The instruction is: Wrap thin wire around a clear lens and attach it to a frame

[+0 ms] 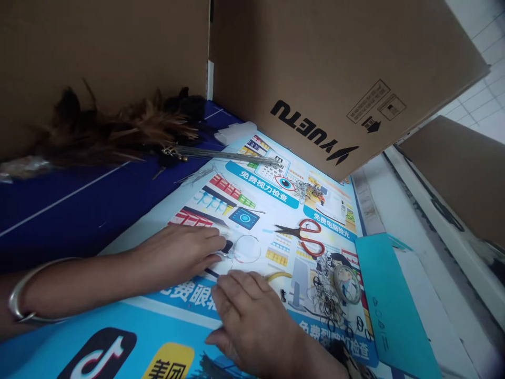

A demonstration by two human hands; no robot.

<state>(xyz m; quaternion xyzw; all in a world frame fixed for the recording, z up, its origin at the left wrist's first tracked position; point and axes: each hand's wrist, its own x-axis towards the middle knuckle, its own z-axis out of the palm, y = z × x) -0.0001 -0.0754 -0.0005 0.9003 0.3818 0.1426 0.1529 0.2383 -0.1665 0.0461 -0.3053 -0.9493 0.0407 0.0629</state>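
Observation:
My left hand [199,248], with a silver bangle on its wrist, reaches in from the left with thumb and fingers pinched together. From its fingertips extends a thin wire ring [259,249], lying over the printed sheet; a small dark piece [228,246] shows at the pinch. Close in front, my right hand [254,318] is closed with its fingers curled under, so whatever it holds is hidden. Red-handled scissors [299,232] lie beyond the ring, blades pointing left. Between the right hand and the scissors is a curved yellowish strip [279,275].
Small metal wire pieces [329,295] are heaped at the right beside a tape roll [358,290]; another small pile [310,190] lies farther back. Long thin wires [236,155] and brown feathers [134,126] lie behind. Cardboard boxes [315,68] wall the back; a turquoise carton [394,310] stands right.

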